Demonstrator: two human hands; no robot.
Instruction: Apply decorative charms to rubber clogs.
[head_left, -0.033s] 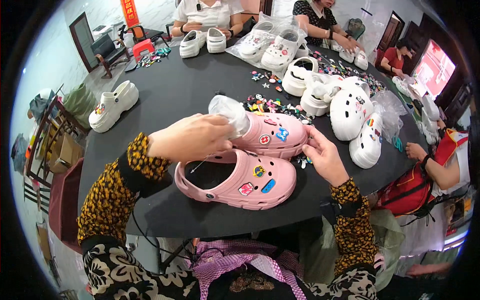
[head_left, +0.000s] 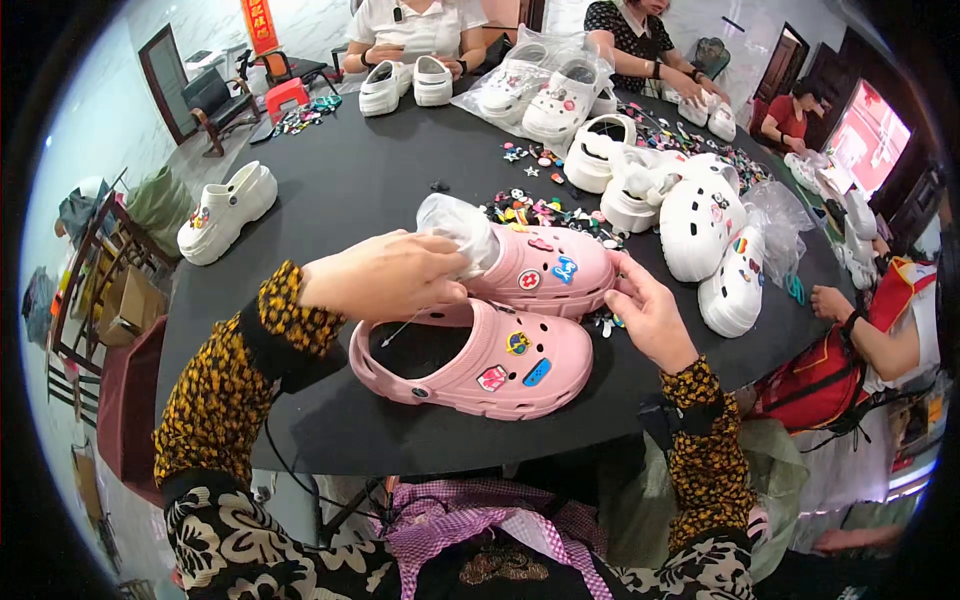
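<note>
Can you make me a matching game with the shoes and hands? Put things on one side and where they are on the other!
Things:
1. left hand
2. right hand
3. near pink clog
4. lone white clog

Places:
A. far left on the table, by itself
B. on the white stuffing in the far pink clog
C. closest to the table's front edge
D. at the far pink clog's toe end

Pairs: 1-B, 2-D, 3-C, 4-A

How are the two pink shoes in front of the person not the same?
The nearer pink rubber clog lies with its opening empty, while the farther pink rubber clog has crumpled white paper stuffing in its opening. The left hand holds that stuffing at the farther clog; the right hand touches the farther clog's toe, and neither hand holds the nearer clog. Both wear colourful charms and sit on the black table.
</note>
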